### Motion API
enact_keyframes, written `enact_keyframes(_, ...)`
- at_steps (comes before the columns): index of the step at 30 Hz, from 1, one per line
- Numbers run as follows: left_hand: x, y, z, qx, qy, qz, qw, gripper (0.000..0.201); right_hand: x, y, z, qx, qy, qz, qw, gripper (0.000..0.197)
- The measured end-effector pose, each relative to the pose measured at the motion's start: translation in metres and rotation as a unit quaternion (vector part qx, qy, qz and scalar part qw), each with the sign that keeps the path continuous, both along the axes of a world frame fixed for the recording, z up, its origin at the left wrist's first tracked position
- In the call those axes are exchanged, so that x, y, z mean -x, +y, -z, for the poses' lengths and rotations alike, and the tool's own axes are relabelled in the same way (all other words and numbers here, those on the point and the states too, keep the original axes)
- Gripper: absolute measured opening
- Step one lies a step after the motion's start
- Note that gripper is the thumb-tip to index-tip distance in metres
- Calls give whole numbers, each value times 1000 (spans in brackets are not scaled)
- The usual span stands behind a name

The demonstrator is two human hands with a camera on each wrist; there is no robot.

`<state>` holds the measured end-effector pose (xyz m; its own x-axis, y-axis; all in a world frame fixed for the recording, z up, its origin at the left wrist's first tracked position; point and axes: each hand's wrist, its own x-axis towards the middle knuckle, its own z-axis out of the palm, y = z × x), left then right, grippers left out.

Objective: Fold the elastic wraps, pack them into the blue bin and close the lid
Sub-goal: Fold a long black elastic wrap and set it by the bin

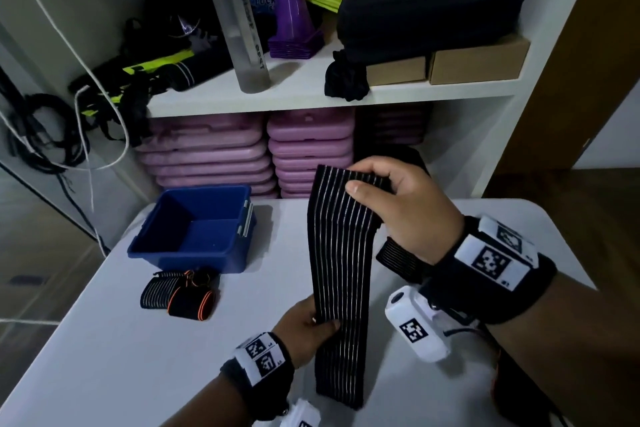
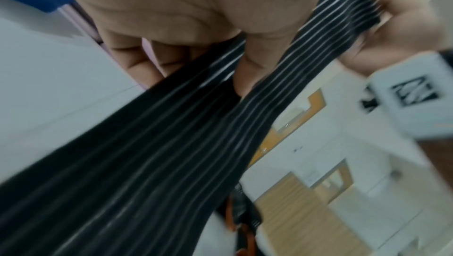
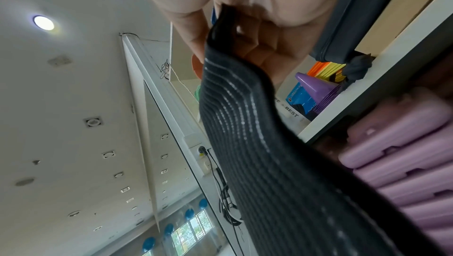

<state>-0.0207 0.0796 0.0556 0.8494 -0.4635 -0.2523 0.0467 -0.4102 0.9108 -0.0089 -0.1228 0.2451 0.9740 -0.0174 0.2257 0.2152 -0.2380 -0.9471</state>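
A long black elastic wrap with white stripes (image 1: 341,270) hangs stretched above the white table (image 1: 121,357). My right hand (image 1: 398,204) pinches its upper end, thumb in front, also seen in the right wrist view (image 3: 220,43). My left hand (image 1: 311,326) pinches the wrap lower down; thumb on the wrap (image 2: 245,78) shows in the left wrist view. The wrap's lower end touches the table near me. The open blue bin (image 1: 197,229) sits empty at the table's far left. Two folded wraps, one striped (image 1: 159,291) and one orange-edged (image 1: 194,302), lie in front of it.
A white shelf (image 1: 311,90) behind the table carries a clear bottle (image 1: 239,21), purple cones (image 1: 294,17), a black case (image 1: 429,7) and cardboard boxes (image 1: 478,62). Purple cases (image 1: 207,156) are stacked underneath. Cables (image 1: 41,128) hang at the left.
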Motion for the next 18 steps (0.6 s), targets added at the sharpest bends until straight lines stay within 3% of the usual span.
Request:
enact_keyframes(3, -22, 15, 20, -142, -26, 50, 988, 17, -7, 8, -2, -2, 2, -7, 1000, 24)
enact_keyframes(6, -55, 21, 21, -250, -72, 7, 966, 34, -7, 14, -9, 28, 0, -29, 999, 24)
enact_keyframes(8, -84, 17, 10, -245, -98, -39, 964, 29, -2, 19, -14, 45, -1, -57, 997, 20)
enact_keyframes(10, -118, 14, -3, -226, -110, -41, 967, 9, 5, 23, -16, 58, 11, -84, 995, 13)
enact_keyframes(14, -183, 9, -18, -164, -153, -60, 973, 21, 21, 30, 0, 131, 95, -126, 979, 16)
enact_keyframes(18, -215, 3, -16, -175, -262, -50, 948, 31, 28, 40, 53, 231, 112, -175, 951, 20)
